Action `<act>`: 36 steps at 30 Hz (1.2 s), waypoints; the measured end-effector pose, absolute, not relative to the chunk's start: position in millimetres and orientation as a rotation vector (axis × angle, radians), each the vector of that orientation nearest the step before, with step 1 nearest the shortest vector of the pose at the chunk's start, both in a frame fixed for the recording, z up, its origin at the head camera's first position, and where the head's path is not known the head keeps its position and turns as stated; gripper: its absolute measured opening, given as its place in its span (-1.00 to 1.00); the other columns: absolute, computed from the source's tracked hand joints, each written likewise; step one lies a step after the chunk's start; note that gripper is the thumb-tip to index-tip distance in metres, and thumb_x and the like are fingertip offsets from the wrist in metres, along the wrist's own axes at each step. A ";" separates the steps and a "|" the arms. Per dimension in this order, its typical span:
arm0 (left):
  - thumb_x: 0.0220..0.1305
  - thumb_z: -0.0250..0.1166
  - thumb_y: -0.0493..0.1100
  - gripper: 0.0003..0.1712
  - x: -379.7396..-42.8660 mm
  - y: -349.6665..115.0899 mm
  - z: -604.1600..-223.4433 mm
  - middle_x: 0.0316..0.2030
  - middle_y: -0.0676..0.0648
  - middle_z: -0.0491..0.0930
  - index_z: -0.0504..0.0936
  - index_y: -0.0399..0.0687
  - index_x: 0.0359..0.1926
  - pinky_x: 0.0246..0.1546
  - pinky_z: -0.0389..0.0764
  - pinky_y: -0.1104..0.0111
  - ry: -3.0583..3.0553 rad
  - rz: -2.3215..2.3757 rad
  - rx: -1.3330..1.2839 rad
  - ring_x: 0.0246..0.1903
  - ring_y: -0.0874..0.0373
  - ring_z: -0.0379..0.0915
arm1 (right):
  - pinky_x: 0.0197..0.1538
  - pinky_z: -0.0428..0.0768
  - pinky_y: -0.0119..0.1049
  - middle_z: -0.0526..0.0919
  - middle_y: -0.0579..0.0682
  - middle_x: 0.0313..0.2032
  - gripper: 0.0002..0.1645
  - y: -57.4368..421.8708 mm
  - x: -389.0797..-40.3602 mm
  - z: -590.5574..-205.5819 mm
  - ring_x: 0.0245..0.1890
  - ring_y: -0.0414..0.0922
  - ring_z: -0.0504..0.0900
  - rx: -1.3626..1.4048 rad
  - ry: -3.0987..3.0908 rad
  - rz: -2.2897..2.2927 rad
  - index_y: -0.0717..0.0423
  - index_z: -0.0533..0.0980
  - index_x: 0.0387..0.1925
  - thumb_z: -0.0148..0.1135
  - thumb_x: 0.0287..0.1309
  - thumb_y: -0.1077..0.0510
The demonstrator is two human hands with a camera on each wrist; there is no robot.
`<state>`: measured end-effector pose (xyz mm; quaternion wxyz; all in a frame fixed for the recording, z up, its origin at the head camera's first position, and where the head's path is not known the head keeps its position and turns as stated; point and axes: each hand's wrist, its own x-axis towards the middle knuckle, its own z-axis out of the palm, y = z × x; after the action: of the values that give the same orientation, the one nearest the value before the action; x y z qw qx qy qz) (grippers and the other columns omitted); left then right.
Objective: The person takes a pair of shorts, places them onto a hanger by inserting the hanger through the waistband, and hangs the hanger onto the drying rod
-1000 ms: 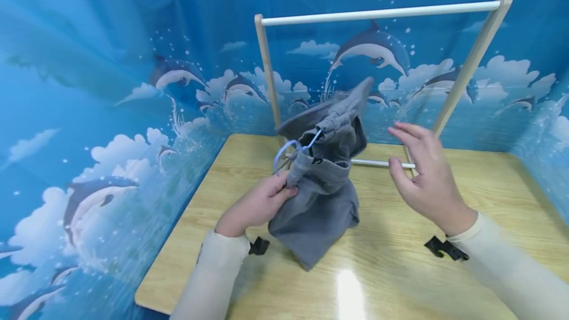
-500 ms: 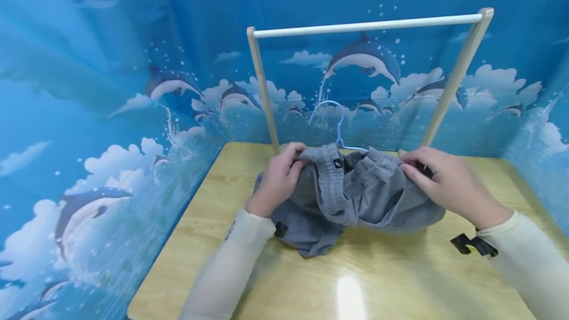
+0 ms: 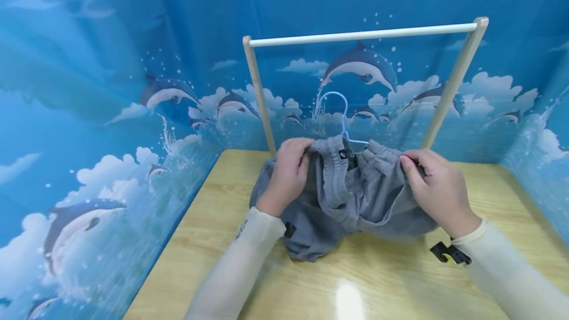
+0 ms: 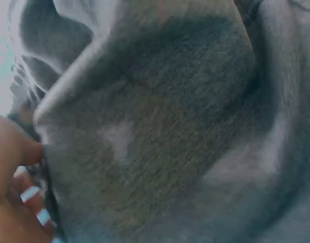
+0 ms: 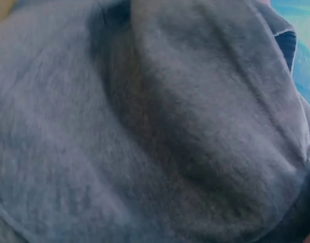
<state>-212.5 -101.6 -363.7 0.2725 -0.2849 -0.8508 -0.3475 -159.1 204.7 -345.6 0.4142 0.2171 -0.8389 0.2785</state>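
A pair of grey pants (image 3: 331, 191) with a gathered elastic waistband and a small black label hangs bunched between my hands, its lower part close over the table. My left hand (image 3: 289, 169) pinches the waistband at its left end; my right hand (image 3: 437, 186) pinches it at the right end. Out of the waist opening rises the hook of a light blue hanger (image 3: 345, 117), whose lower part is mostly hidden in the cloth. Grey fabric (image 4: 144, 126) fills most of the left wrist view, with part of the left hand (image 4: 13, 187) at its edge. The right wrist view is nearly all cloth (image 5: 170, 116).
Behind the pants stands a rack with wooden posts (image 3: 455, 83) and a white crossbar (image 3: 362, 37). The light wooden table (image 3: 213, 201) has its left edge beside a blue dolphin-print curtain (image 3: 89, 112), which also runs behind the rack.
My right hand has come in from the right and taken hold of the waistband. The pants have been spread sideways, and the hanger's hook now points up. My left hand has moved up to the waistband.
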 end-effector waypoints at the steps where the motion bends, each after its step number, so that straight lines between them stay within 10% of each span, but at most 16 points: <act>1: 0.60 0.05 -0.29 -0.61 -212.2 -102.0 -361.9 0.28 -0.18 0.47 0.46 -0.16 0.35 0.41 0.29 0.04 -2.296 -0.901 -0.749 0.33 -0.06 0.33 | -0.43 0.31 -0.45 0.73 0.14 -0.34 -0.88 205.5 -161.2 -340.9 -0.51 -0.17 0.48 0.532 -2.096 0.682 0.25 0.71 -0.17 0.37 0.26 0.36; 8: 0.47 0.20 -0.34 -0.21 -202.1 -113.0 -364.5 0.51 -0.14 0.17 0.11 -0.04 0.60 0.48 0.20 -0.03 -2.311 -1.008 -0.643 0.51 -0.06 0.03 | -0.37 0.27 -0.36 0.71 0.27 -0.32 -0.77 216.9 -188.6 -285.9 -0.48 -0.05 0.47 0.414 -2.031 0.634 0.38 0.68 -0.17 0.24 0.42 0.23; 18: 0.53 0.16 -0.24 -0.33 -193.8 -142.8 -393.9 0.44 -0.05 0.27 0.21 0.05 0.57 0.21 0.48 0.01 -2.427 -1.236 -0.510 0.38 0.04 0.20 | -0.35 0.26 -0.35 0.68 0.36 -0.18 -0.52 214.9 -228.4 -246.9 -0.33 0.22 0.57 0.287 -2.213 0.648 0.41 0.62 -0.01 0.03 0.57 0.03; 27: 0.49 0.19 -0.26 -0.38 -187.7 -148.0 -405.9 0.37 -0.11 0.35 0.30 -0.03 0.51 0.39 0.35 0.02 -2.516 -1.269 -0.511 0.41 0.00 0.20 | -0.35 0.40 0.03 0.67 0.36 -0.13 -0.56 201.3 -236.9 -263.8 -0.33 0.20 0.57 0.329 -2.324 0.621 0.37 0.61 0.01 0.02 0.59 0.05; 36: 0.47 0.22 -0.26 -0.44 -184.7 -145.8 -412.7 0.33 -0.14 0.41 0.38 -0.11 0.44 0.36 0.38 0.04 -2.561 -1.239 -0.564 0.36 -0.04 0.29 | -0.34 0.35 -0.12 0.67 0.35 -0.14 -0.55 201.7 -234.7 -261.8 -0.32 0.18 0.56 0.296 -2.282 0.675 0.39 0.61 0.01 0.03 0.58 0.05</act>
<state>-184.7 -145.8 -412.7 0.1201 -0.1932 -0.8766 -0.4241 -234.7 201.7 -261.8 0.3632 0.1151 -0.8866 0.2622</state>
